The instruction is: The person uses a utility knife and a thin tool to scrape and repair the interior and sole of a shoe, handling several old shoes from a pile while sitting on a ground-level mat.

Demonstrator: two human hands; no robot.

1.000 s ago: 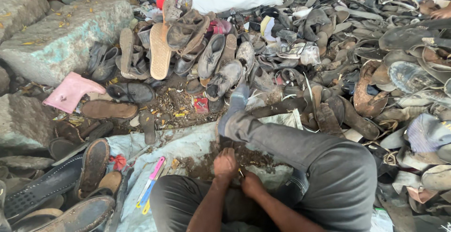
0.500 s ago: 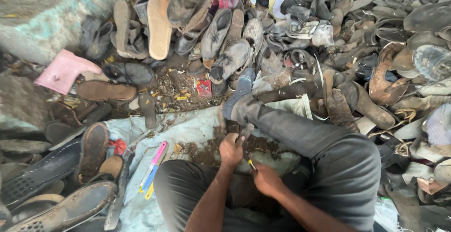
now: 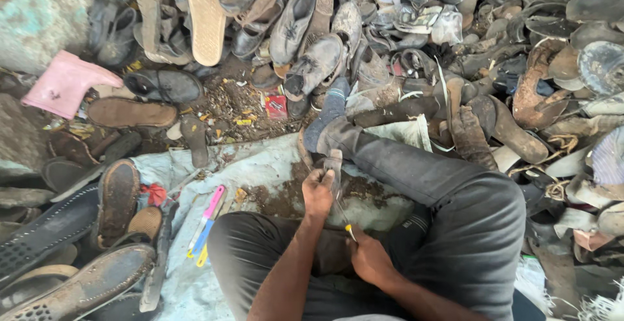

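Observation:
I sit on a dirty pale sheet (image 3: 260, 165) with my right leg stretched out in dark trousers. My left hand (image 3: 318, 193) grips a worn grey shoe sole (image 3: 333, 164), held upright in front of me above the sheet. My right hand (image 3: 369, 257) is closed on a thin tool with a yellow handle (image 3: 348, 229), whose metal tip points up toward the sole. The two hands are close together over my lap.
Heaps of old shoes, sandals and soles surround me on every side. A pink boot (image 3: 65, 84) lies at the left by a stone block (image 3: 45, 9). Pink, blue and yellow handled tools (image 3: 207, 223) lie on the sheet to my left.
The view has tilted downward and closer. My left hand has lifted the sole a little higher, and my right hand with the tool has shifted below it.

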